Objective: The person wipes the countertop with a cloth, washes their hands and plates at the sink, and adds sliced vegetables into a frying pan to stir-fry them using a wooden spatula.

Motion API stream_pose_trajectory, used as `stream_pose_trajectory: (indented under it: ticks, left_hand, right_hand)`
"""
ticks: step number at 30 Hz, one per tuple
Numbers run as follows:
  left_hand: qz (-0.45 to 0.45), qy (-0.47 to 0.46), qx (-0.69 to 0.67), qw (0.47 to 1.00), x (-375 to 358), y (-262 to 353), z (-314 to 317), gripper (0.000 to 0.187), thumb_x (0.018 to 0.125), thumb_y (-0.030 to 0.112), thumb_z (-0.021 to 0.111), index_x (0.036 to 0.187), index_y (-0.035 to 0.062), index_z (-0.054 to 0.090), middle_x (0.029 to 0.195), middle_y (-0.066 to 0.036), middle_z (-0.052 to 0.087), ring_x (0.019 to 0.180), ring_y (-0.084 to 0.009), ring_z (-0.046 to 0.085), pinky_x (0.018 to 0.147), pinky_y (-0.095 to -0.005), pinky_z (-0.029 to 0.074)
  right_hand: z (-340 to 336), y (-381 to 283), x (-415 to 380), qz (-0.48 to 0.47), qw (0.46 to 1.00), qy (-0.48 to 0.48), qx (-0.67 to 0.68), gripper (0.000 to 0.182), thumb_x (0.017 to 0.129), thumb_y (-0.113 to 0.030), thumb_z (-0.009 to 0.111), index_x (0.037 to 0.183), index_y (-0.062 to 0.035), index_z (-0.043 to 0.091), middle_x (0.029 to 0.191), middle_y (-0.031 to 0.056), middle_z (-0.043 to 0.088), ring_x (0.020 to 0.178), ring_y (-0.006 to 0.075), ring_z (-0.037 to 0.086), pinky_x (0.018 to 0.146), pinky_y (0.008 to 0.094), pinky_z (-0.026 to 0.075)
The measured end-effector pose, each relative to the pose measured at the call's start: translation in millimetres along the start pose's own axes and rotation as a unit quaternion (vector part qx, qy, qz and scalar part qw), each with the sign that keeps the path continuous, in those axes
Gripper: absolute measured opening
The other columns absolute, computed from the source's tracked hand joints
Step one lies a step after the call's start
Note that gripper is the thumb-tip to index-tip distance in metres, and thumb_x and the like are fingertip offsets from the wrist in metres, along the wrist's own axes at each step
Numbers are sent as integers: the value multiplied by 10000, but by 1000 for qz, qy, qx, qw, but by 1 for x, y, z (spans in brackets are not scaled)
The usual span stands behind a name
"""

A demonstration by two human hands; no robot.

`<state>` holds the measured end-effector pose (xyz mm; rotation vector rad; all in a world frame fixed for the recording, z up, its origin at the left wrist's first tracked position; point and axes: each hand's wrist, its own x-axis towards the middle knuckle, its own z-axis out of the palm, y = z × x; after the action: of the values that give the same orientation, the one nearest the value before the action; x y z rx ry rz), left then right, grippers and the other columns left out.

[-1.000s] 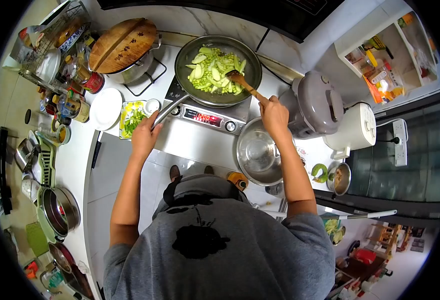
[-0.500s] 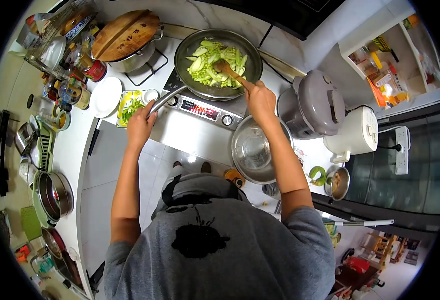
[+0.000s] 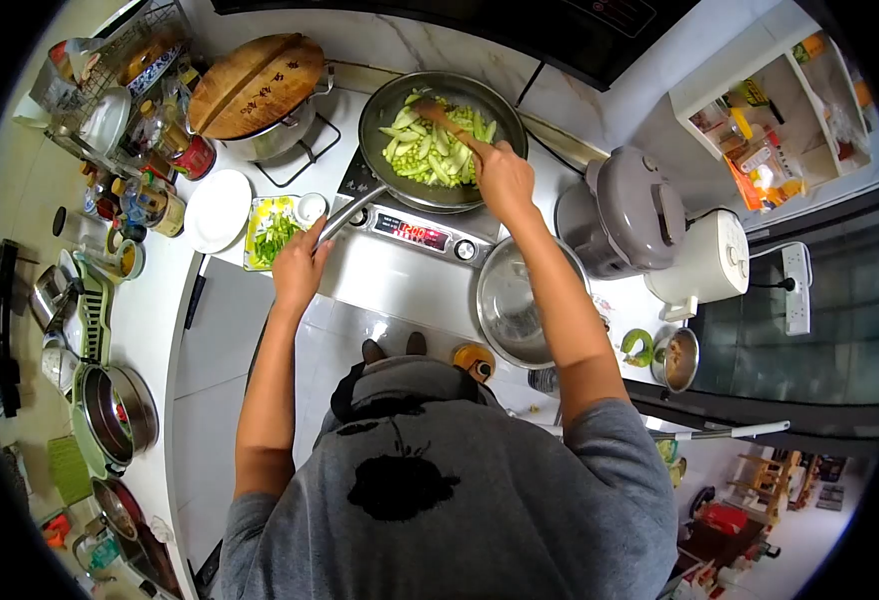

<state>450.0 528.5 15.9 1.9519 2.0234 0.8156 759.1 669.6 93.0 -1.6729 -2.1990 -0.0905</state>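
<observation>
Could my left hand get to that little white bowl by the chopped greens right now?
Probably yes: the left hand holds the pan handle right beside the small white bowl, nothing between, though it must let go first.

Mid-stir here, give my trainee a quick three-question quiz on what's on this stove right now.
1. True or false: the left hand grips the pan handle.
2. What does the right hand hold? A) metal ladle B) wooden spatula C) plate
3. What covers the pot left of the frying pan?

Key:
1. True.
2. B; its blade is in the green vegetables.
3. A wooden lid.
</observation>
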Motion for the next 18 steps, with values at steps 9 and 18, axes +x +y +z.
stream_pose_trajectory:
  ticks: [9,18]
  left_hand:
    - [26,15,-2,1000,0,-8,2,408,866,223,674,1261,135,622,843,-150,626,746,-330,631,662,-427,500]
    - [39,23,-6,999,-1,-8,2,405,875,224,659,1270,146,614,854,-145,629,730,-334,633,650,-436,502]
  right_hand:
    - [1,-1,-36,33,986,-159,-33,425,914,-212,571,1318,-341,570,920,173,639,803,348,652,694,466,519]
    - [-91,30,-68,64,985,-53,-152,213,823,-202,620,992,-155,741,853,151,674,753,323,673,676,437,537]
